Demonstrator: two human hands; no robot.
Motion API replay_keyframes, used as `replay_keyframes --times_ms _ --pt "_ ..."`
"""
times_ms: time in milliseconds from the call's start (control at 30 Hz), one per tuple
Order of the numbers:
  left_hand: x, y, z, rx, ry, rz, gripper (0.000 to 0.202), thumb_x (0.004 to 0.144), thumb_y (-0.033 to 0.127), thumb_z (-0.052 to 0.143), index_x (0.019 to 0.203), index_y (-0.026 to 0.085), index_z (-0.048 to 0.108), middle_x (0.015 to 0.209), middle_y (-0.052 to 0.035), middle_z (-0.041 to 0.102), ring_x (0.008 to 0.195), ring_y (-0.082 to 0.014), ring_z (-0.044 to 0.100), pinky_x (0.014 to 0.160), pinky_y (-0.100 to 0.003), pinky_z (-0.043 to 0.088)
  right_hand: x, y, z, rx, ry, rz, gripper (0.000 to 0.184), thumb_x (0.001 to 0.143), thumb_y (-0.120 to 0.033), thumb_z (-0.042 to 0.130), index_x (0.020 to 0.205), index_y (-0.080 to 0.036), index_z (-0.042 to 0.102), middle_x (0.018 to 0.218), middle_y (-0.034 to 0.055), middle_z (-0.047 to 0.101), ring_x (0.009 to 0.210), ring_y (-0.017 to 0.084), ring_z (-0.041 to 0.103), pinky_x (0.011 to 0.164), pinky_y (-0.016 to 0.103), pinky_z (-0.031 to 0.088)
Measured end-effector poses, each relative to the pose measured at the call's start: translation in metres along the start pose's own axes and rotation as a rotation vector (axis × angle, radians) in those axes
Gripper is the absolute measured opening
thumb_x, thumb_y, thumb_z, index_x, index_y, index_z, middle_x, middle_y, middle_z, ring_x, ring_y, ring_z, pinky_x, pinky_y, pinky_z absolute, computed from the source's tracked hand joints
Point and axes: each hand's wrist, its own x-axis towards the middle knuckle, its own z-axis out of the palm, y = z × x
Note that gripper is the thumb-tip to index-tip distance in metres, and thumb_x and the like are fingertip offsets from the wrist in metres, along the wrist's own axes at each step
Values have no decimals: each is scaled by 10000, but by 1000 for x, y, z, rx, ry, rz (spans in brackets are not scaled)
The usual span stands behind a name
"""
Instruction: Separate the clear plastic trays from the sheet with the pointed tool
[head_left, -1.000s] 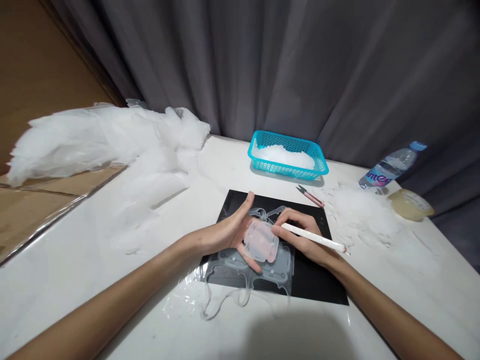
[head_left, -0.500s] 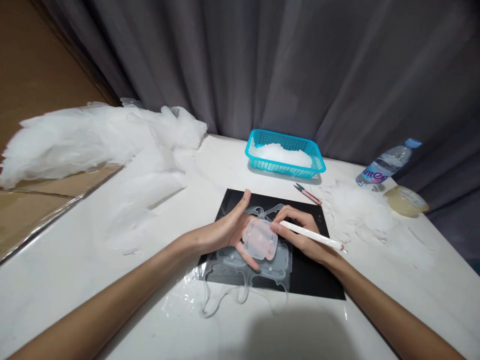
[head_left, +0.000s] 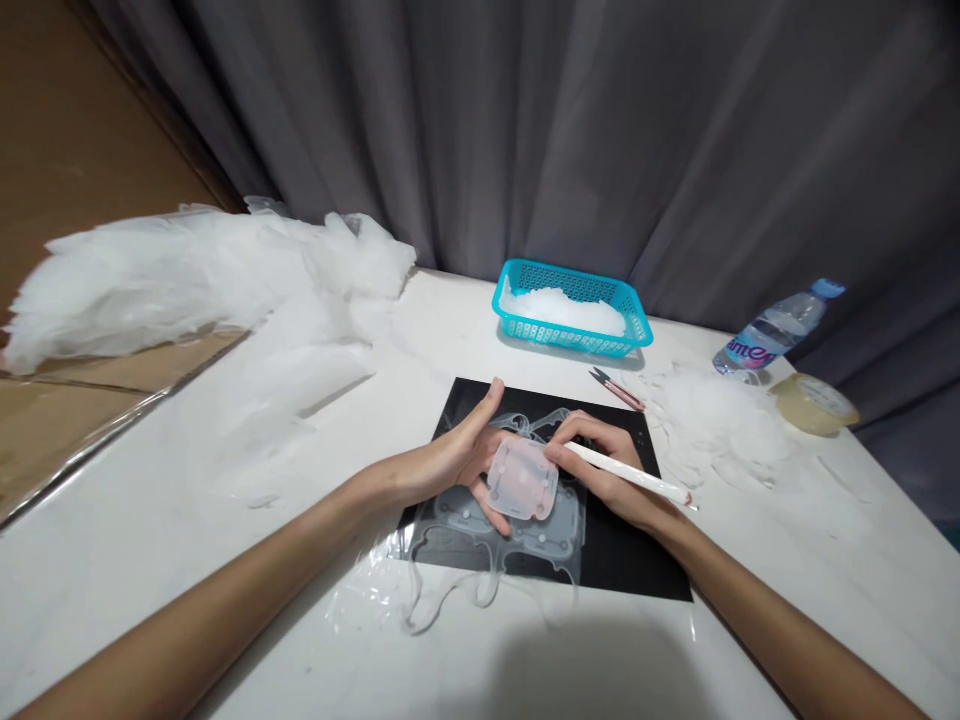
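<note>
My left hand [head_left: 469,455] is palm up, thumb raised and fingers spread behind a small translucent plastic piece [head_left: 523,480] with notched, rounded edges, which rests on them. My right hand [head_left: 596,455] is closed round a white pen-like tool [head_left: 630,471], its red-marked end pointing back toward the wrist. The tool's front end and my right fingertips are at the piece's upper right edge; whether they pinch it I cannot tell. Below both hands, a translucent sheet [head_left: 544,540] with similar shapes and curly strips lies on a black mat [head_left: 630,560].
A blue basket [head_left: 574,338] with white scraps stands at the back. Thread snips [head_left: 619,388], a heap of translucent scraps [head_left: 716,420], a water bottle [head_left: 776,330] and a tape roll [head_left: 814,404] are to the right. Piled translucent sheets [head_left: 187,280] and cardboard [head_left: 90,400] lie left.
The view has shifted slightly. The translucent piece is turned a little in my left hand, and both hands stay in nearly the same place.
</note>
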Motion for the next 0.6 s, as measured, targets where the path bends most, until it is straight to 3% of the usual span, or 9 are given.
replay_keyframes --times_ms 600 --pt "1 -1 0 32 -17 42 1021 852 955 116 996 189 777 927 -140 783 877 -247 722 656 -275 588 0 -4 -1 43 17 29 206 948 -339 706 783 -216 698 775 9 653 745 178 576 725 327 443"
